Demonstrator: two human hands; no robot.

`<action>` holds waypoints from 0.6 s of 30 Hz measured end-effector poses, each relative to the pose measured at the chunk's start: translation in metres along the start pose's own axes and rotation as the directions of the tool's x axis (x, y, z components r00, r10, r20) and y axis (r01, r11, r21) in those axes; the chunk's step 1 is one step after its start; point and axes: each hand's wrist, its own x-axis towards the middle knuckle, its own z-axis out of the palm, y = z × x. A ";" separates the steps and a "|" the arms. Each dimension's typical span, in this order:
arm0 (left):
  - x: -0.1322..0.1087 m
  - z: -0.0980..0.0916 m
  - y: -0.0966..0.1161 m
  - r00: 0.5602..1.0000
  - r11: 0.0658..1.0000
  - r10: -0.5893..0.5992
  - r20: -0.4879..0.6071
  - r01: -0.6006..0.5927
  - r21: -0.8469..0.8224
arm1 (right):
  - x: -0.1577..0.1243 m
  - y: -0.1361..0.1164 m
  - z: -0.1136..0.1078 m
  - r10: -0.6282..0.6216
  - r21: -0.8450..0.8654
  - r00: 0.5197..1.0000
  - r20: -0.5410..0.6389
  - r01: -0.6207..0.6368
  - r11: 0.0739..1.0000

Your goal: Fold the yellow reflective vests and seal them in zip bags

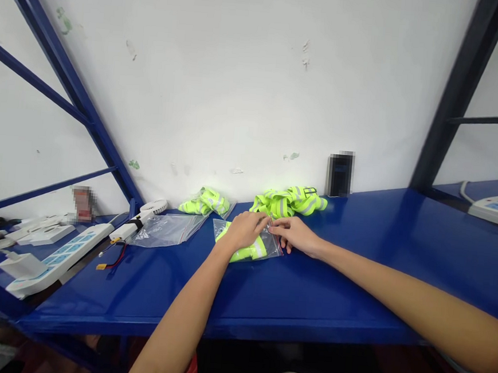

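Note:
A clear zip bag (273, 247) with a folded neon-yellow strap-like piece with grey reflective bands (250, 251) inside lies flat on the blue table (309, 295). My left hand (248, 230) rests over the bag's upper part, its fingers closed at the opening edge. From the right, my right hand (296, 235) pinches the same edge by the red-lined seal. Both sets of fingertips nearly meet there. Just behind the hands lies a loose heap of neon-yellow reflective straps (288, 201), with a dark buckle on top.
Left of the hands are flat clear bags (165, 230) and another bagged neon bundle (204, 201). Farther left are a small white fan (154, 206), a battery lead with yellow connector (103, 266) and a power strip (69, 255). A blurred dark upright object (340, 175) leans on the wall.

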 end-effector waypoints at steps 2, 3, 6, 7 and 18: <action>-0.001 0.000 0.001 0.999 1.000 -0.014 -0.039 0.013 -0.014 | -0.001 0.001 0.001 -0.057 -0.061 0.998 -0.037 0.055 0.997; -0.002 0.000 0.001 0.998 0.999 -0.026 -0.056 0.025 -0.022 | -0.001 0.002 0.001 -0.100 -0.100 0.994 -0.052 0.094 0.991; -0.004 0.000 0.002 0.997 0.998 -0.044 -0.070 0.041 -0.048 | 0.000 0.003 0.003 -0.234 -0.175 0.969 -0.075 0.218 0.960; -0.005 0.000 0.003 0.997 0.998 -0.047 -0.069 0.043 -0.048 | 0.000 0.003 0.004 -0.254 -0.165 0.964 -0.074 0.239 0.957; -0.006 0.001 0.006 0.996 0.995 -0.037 -0.076 0.044 0.093 | 0.002 -0.003 0.007 -0.206 0.037 0.977 -0.061 0.209 0.977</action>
